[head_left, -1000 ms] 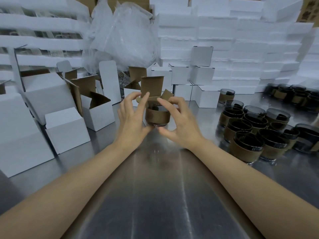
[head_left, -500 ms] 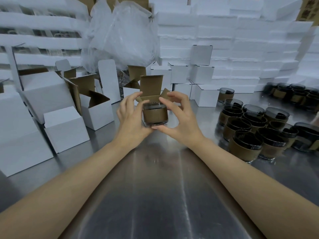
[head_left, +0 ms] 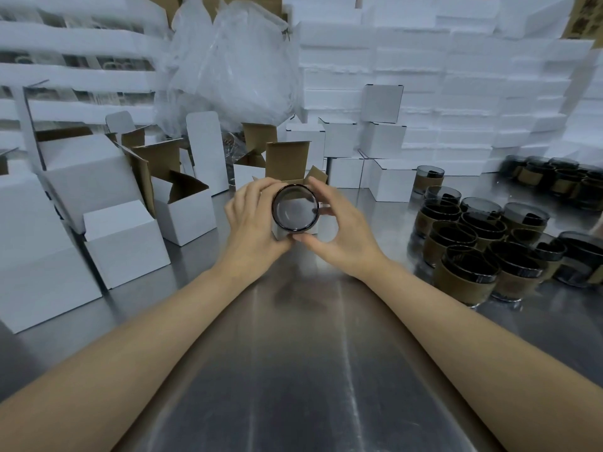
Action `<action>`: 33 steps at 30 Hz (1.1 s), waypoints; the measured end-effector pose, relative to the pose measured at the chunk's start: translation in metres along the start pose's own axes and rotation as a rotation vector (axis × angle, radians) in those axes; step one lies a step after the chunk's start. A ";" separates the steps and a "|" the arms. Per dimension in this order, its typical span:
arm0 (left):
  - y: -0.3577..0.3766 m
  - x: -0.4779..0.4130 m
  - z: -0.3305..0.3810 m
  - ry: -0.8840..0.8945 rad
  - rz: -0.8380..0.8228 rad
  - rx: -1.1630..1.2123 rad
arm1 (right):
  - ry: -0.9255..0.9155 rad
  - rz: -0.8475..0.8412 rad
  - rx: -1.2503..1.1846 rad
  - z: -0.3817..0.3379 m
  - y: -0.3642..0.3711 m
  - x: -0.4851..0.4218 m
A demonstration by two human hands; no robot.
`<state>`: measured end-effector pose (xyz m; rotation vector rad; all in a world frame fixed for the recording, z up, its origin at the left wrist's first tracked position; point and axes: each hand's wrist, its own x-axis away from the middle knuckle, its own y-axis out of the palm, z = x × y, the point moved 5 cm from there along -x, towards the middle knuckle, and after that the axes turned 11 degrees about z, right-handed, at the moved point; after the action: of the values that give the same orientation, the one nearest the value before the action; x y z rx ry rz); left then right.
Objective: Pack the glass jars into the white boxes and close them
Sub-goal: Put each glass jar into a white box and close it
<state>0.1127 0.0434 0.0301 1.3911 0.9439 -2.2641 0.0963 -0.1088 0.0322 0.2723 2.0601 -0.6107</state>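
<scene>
A steel table fills the foreground; stacked white slabs wall the back, a clear plastic bag slumped against them; open empty boxes stand left, banded jars cluster right; at centre the left hand curls round a white box, flap raised; the right hand pinches the glass jar between thumb and fingers, tipped on its side, round end facing the camera, seemingly at the box's mouth.
</scene>
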 end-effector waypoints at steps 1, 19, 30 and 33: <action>-0.001 0.000 0.001 0.005 -0.008 0.014 | -0.020 0.007 0.001 0.000 0.000 0.000; -0.003 -0.003 -0.005 -0.059 0.034 0.106 | -0.124 0.032 0.066 -0.008 -0.004 -0.004; -0.005 -0.004 -0.009 -0.110 0.036 0.034 | -0.391 0.102 0.257 -0.021 -0.003 0.001; -0.004 -0.005 -0.008 -0.112 0.013 0.039 | -0.351 0.078 0.209 -0.018 -0.002 0.000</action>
<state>0.1180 0.0516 0.0331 1.2669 0.8561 -2.3357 0.0821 -0.1013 0.0410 0.3387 1.6441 -0.7694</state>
